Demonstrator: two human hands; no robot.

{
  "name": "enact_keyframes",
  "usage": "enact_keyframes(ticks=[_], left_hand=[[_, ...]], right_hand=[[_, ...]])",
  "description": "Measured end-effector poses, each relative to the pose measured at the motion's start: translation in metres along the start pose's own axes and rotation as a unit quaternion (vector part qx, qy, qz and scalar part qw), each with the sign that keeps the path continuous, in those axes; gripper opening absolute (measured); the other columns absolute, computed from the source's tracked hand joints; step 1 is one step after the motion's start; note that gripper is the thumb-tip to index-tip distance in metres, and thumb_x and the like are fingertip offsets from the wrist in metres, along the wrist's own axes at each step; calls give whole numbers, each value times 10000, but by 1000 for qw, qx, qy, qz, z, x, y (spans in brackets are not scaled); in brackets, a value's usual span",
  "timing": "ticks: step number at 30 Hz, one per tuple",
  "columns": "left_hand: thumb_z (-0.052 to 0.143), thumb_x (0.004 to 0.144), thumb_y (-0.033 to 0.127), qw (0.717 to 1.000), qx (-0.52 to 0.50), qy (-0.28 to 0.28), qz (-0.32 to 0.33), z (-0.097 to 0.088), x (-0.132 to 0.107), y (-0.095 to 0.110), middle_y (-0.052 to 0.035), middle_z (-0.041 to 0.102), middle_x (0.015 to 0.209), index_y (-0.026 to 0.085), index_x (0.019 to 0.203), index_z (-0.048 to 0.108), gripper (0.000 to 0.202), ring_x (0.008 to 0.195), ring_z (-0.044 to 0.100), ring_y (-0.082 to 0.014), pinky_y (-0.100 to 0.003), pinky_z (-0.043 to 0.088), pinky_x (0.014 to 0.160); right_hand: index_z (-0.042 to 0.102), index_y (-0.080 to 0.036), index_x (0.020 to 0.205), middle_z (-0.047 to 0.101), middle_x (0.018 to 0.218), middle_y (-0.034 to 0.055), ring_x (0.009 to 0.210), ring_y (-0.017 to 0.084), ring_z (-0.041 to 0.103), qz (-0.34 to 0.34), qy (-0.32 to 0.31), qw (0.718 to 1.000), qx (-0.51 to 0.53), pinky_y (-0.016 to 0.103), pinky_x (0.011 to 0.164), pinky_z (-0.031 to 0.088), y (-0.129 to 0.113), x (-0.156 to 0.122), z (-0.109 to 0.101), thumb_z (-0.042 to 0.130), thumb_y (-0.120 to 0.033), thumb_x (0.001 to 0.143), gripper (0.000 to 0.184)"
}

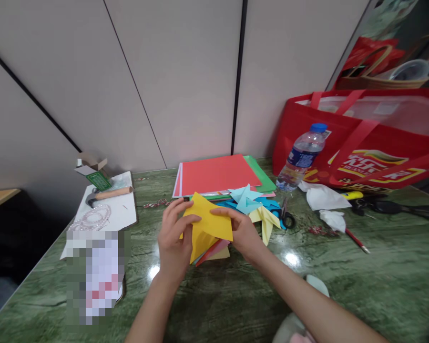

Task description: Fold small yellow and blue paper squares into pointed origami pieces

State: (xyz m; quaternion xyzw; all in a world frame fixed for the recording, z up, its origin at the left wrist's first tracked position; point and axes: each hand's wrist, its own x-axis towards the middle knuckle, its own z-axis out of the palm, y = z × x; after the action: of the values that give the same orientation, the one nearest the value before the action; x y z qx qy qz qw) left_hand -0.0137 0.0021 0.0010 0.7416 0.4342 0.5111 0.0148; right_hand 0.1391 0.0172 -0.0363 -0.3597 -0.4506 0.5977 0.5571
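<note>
A folded yellow paper sheet [209,220] is held between both hands just above the green marble table [361,286]. My left hand [173,240] pinches its left edge, thumb on top. My right hand [241,231] grips its right edge with the thumb lying across the fold. Under the sheet lie a few more coloured papers [214,250]. Behind it sit folded paper figures, a light blue one [246,197] and a pale yellow one [265,220].
A stack of coloured paper [218,174] lies at the back. Scissors [284,216], a water bottle [302,157], a red bag [364,138], crumpled tissues [323,197] and a red pencil [357,240] are on the right. A hammer [107,194] and small box [95,174] sit left.
</note>
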Motion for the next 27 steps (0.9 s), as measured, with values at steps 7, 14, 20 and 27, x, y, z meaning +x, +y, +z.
enact_keyframes(ticks=[7, 14, 20, 27], left_hand=[[574, 707, 93, 967, -162, -6, -195, 2, 0, -4, -70, 513, 1215, 237, 1035, 567, 359, 1149, 464, -218, -381, 421, 911], [714, 599, 201, 842, -395, -39, -365, 4, 5, -1, -109, 548, 1197, 203, 1217, 413, 687, 1061, 544, -240, -318, 495, 805], [697, 653, 203, 854, -366, -42, -367, 3, 4, 3, -40, 666, 903, 186, 1138, 507, 521, 708, 626, -133, -186, 480, 539], [626, 727, 256, 868, -336, -77, -358, 5, 3, 6, 36, 604, 686, 192, 1134, 452, 447, 423, 582, -98, -218, 472, 431]], right_hand=[[678, -187, 788, 663, 836, 25, 757, 181, 620, 3, 50, 998, -30, 280, 653, 518, -10, -3, 4, 778, -223, 511, 296], [672, -153, 741, 666, 667, 28, 584, 154, 596, 2, 64, 998, -22, 279, 554, 504, -7, -3, 3, 694, -388, 642, 256], [630, -165, 844, 667, 763, 25, 659, 173, 617, -8, 13, 997, -72, 279, 585, 505, -9, -6, 4, 705, -328, 640, 272], [448, -257, 1188, 591, 1054, 42, 852, 190, 597, -54, -5, 997, -51, 280, 642, 521, -13, -6, 6, 672, -246, 681, 554]])
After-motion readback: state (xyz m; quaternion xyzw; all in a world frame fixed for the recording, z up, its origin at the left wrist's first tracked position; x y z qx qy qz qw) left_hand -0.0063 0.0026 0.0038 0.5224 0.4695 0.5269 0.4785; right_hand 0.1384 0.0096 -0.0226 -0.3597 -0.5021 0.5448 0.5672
